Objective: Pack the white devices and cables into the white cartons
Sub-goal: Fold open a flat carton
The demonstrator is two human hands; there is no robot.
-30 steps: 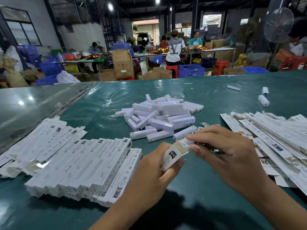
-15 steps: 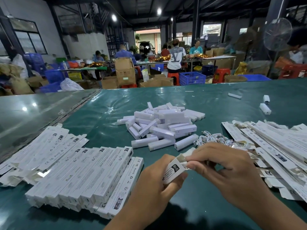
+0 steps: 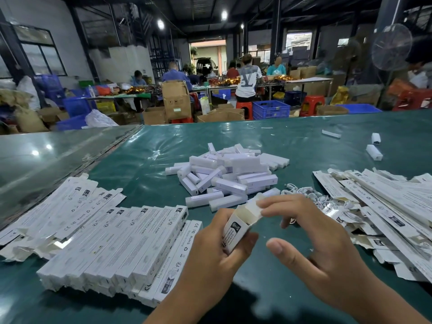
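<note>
My left hand [image 3: 217, 251] grips a long white carton [image 3: 236, 229] with its open end tilted up. My right hand [image 3: 318, 249] is at that open end, fingertips on the top flap [image 3: 256, 208]. A heap of white stick-shaped devices [image 3: 224, 176] lies on the green table just beyond my hands. A tangle of white cables [image 3: 304, 194] sits to the right of the heap. Filled cartons [image 3: 121, 249] lie in rows at the left. Flat unfolded cartons [image 3: 383, 202] are piled at the right.
The green table [image 3: 292, 141] runs far ahead, with a few stray white devices [image 3: 374, 152] at the back right. More loose cartons [image 3: 58, 206] spread at the far left. Beyond the table, people work among cardboard boxes [image 3: 175, 99] and blue crates [image 3: 271, 109].
The carton's open end has come up and its top flap now stands free. My right hand has shifted from covering the end to pinching the flap with its fingertips.
</note>
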